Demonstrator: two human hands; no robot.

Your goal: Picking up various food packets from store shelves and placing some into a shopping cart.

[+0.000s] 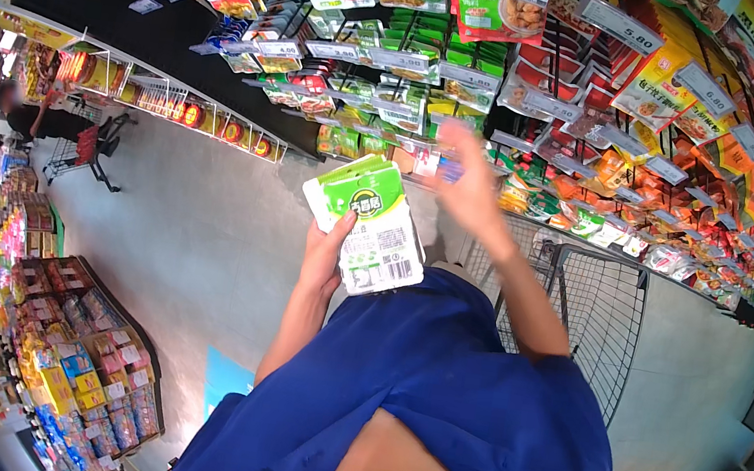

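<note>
My left hand [328,250] grips a small stack of green and white seasoning packets [380,236] in front of my waist, its thumb on the top packet. That packet's printed side with a barcode faces up. To the right of the stack, my right hand [460,175] is raised towards the shop rack and blurred. Something small and blue shows at its fingers; whether it is held cannot be told. Hooks full of green packets [409,47] hang beyond both hands, with price tags [400,60] on their ends.
A wire shopping cart [594,321] stands at my right, close to the rack. Red and orange packets [705,236] hang further right. Boxed goods fill a display stand [151,377] at lower left. Another person [42,120] with a cart [78,146] is in the aisle at far left.
</note>
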